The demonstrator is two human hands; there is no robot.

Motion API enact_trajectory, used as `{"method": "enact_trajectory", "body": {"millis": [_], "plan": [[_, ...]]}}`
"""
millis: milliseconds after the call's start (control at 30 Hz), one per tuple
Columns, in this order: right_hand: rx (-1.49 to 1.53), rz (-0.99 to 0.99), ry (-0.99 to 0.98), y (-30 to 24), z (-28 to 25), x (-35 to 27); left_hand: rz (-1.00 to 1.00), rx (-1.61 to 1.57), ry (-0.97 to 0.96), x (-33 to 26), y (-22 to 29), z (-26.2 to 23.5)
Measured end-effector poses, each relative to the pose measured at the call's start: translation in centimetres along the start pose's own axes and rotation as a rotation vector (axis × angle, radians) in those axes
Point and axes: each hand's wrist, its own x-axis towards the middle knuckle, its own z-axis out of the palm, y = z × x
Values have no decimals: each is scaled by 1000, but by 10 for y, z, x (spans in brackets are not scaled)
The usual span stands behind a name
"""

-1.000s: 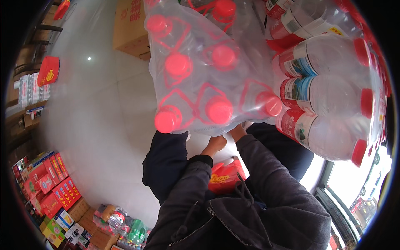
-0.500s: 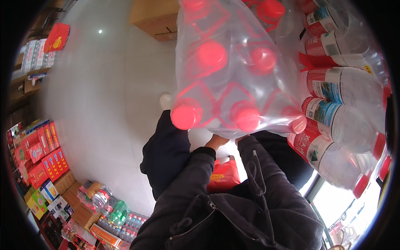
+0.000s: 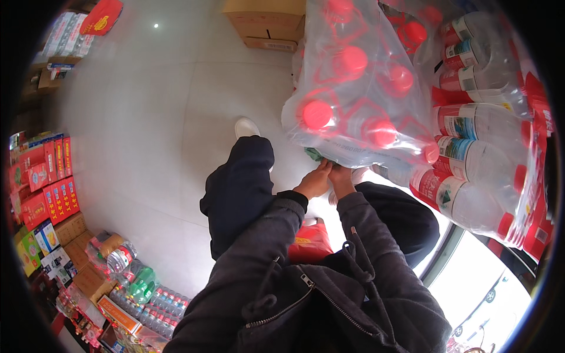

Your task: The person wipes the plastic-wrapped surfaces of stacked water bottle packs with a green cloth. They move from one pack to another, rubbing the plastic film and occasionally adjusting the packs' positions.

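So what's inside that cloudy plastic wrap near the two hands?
Red-capped bottles show through the wrap. Its haze and the steep view hide their lower bodies, so any contents can't be made out.

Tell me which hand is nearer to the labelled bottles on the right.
Right. The right hand is left of the labelled bottles, apart from them; the left hand is farther left, beside the right one.

The person wears a dark grey jacket [image 3: 241, 259] with a black left cuff [image 3: 299, 199]. Its metal-toothed front zip [image 3: 340, 308] is open above a silver pull [image 3: 307, 281]; knotted drawstrings [image 3: 363, 262] match. Trousers [image 3: 238, 185] are dark navy; one shoe [image 3: 246, 126] shows whitish. The hands [image 3: 316, 182] are bare.
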Motion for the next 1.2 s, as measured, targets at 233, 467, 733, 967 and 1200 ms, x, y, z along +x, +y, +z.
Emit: {"method": "enact_trajectory", "body": {"millis": [233, 467, 733, 967, 1200], "plan": [[-215, 40, 271, 1, 25, -13, 84, 136, -93, -18, 1, -6], [-1141, -106, 175, 0, -34, -28, 189, 139, -210, -36, -7, -19], [-819, 75, 158, 51, -69, -10, -9, 152, -145, -31, -36, -28], [-390, 168, 453, 66, -50, 40, -211, 59, 166, -7, -40, -26], [-336, 112, 355, 65, -49, 59, -260, -98, 255, 8, -44, -24]]}}
